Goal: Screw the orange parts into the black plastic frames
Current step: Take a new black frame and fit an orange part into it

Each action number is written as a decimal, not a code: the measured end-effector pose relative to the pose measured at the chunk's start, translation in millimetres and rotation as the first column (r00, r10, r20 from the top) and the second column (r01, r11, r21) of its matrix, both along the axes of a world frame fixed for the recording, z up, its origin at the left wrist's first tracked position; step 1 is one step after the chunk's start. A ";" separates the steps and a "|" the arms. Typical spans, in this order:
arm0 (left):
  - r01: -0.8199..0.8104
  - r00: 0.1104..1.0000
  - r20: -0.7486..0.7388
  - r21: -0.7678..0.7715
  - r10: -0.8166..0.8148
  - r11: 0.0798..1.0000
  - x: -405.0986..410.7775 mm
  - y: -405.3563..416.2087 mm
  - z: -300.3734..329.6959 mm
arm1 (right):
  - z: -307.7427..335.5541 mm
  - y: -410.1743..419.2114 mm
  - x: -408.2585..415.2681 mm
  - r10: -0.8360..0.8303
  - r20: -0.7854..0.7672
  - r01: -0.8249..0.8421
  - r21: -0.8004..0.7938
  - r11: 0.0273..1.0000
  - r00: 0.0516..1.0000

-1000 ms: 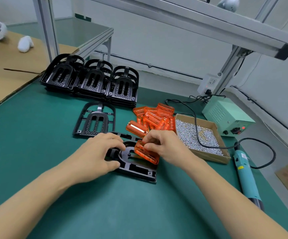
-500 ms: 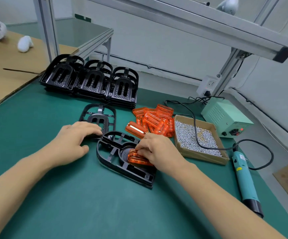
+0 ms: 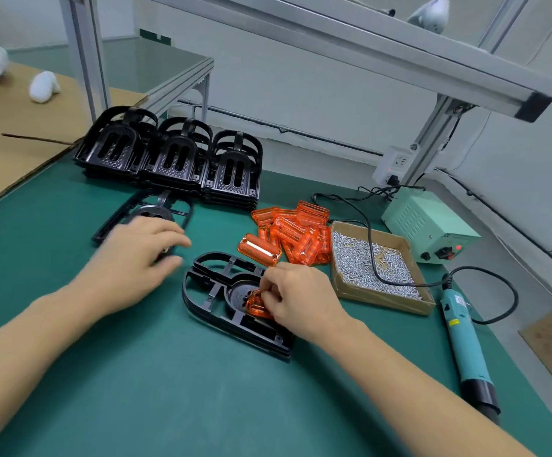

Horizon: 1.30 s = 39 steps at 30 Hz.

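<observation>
Right hand [image 3: 296, 300] fingertips pinching orange part [image 3: 257, 304] into black frame [image 3: 222, 311], seating for screwing; left hand [image 3: 136, 258] blurred, fingers loosely spread over second frame [image 3: 156, 211].

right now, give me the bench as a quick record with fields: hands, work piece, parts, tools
left hand: left hand reaching over a loose black frame, blurred; grip unclear
right hand: right hand pinches an orange part against the near black frame
frame stock: stacked black frames at the back of the green mat
orange stock: pile of orange parts beside the screw box
tool: electric screwdriver lying on the mat, right of the box, untouched
power: green supply unit behind the box
</observation>
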<state>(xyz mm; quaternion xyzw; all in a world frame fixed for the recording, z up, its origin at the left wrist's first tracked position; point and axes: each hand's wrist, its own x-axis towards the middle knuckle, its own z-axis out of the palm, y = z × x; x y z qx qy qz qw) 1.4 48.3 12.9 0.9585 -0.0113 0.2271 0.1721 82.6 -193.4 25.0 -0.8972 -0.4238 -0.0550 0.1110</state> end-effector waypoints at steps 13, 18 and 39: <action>0.212 0.909 -0.362 -0.028 -0.208 0.977 2.1 -45.3 -10.1 | 22.2 -10.9 7.9 0.084 -0.015 -0.085 -0.257 0.963 0.996; 0.206 0.904 -0.360 -0.108 -0.232 0.973 -3.7 -46.1 -11.7 | 20.2 -4.4 7.7 0.082 -0.051 -0.091 -0.212 0.973 0.995; 0.100 0.963 -0.233 -0.165 -0.137 0.981 -11.2 -38.2 -10.4 | 14.0 -42.9 14.8 -0.055 -0.226 0.106 0.220 0.970 0.973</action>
